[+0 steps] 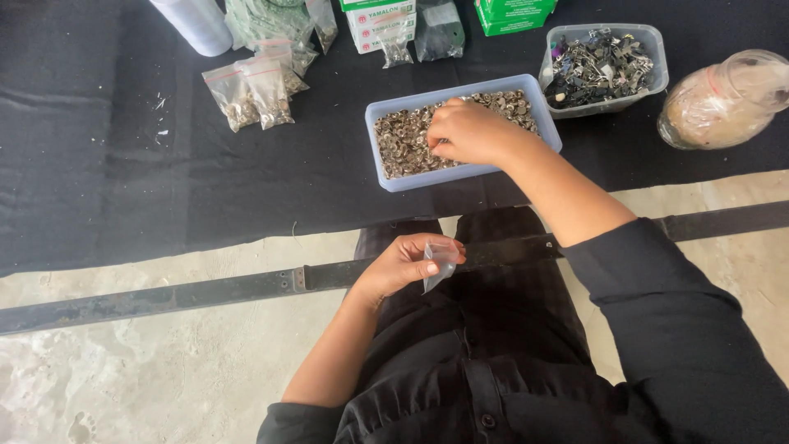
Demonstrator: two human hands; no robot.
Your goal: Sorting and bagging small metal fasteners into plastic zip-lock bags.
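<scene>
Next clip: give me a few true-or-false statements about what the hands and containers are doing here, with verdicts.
1. The right hand is reaching into the blue tray of small metal parts. True.
2. The left hand is empty. False: it holds a small clear bag.
3. The clear tub behind the tray holds darker metal pieces. True.
4. The filled bags lie inside the blue tray. False: they lie on the black cloth, to the tray's left.
5. The jar stands upright. False: it lies on its side at the right edge.
</scene>
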